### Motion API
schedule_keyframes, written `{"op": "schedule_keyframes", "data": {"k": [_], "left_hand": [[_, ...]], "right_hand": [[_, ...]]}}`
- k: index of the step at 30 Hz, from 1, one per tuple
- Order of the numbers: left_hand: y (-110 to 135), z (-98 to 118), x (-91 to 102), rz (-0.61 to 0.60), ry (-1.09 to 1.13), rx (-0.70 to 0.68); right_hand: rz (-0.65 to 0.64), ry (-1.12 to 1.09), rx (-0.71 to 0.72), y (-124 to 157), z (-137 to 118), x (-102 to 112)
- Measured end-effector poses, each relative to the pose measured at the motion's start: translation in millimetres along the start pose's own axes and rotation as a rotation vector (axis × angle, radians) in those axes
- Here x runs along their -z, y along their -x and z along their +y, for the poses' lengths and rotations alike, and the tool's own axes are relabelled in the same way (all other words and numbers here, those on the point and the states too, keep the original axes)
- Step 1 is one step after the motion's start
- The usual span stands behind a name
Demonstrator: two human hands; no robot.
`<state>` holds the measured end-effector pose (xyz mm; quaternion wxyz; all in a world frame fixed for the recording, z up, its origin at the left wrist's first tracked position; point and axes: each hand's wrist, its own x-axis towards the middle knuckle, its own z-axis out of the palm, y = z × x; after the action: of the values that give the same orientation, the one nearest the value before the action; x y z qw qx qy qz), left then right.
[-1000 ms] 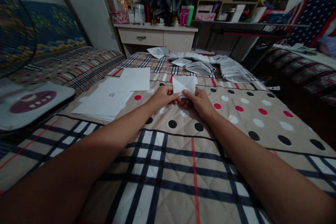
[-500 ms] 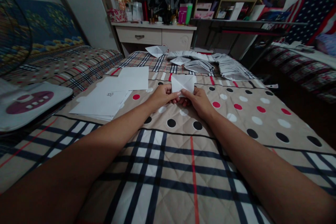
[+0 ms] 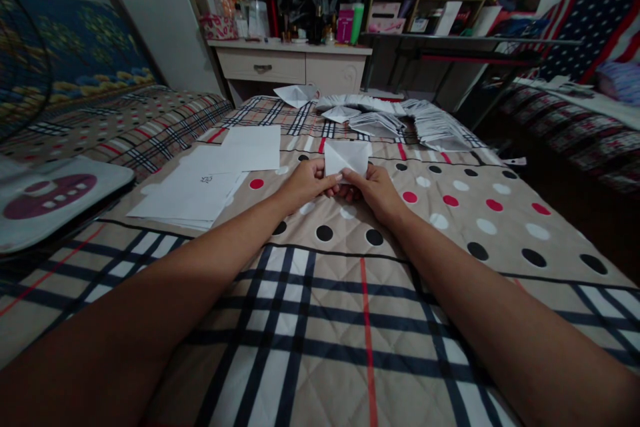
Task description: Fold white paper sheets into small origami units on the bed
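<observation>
A small folded white paper point(image 3: 346, 157), creased across its face, is held up just above the patterned bedspread point(image 3: 320, 307). My left hand point(image 3: 309, 182) pinches its lower left part, thumb in front and fingers behind. From the other side my right hand point(image 3: 371, 188) grips the lower right part, its thumb pressed on the front near the left thumb. The fingertips behind the paper are partly hidden. Left of my hands lie loose white sheets point(image 3: 175, 193), the front one with a small dark scribble, and another blank sheet point(image 3: 255, 147) overlaps behind them.
Beyond my hands, rows of folded papers point(image 3: 440, 127) and a smaller stack point(image 3: 376, 124) lie on the bed. A single folded paper point(image 3: 296, 95) rests near the far edge. A white dresser point(image 3: 263, 67) stands behind, and a fan point(image 3: 23, 60) is at the left.
The view has shifted very slightly. Both hands keep the same grip on the folded paper, and the papers on the bed have not moved.
</observation>
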<state>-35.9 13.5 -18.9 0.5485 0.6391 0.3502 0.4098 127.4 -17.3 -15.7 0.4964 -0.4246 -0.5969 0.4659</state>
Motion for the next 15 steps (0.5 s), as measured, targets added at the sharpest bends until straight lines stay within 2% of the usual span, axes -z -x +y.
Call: {"op": "schedule_keyframes", "data": {"k": [15], "left_hand": [[0.3, -0.7, 0.7, -0.009, -0.035, -0.022]], "right_hand": [[-0.026, 0.058, 0.018, -1.0, 1.8, 1.5]]}}
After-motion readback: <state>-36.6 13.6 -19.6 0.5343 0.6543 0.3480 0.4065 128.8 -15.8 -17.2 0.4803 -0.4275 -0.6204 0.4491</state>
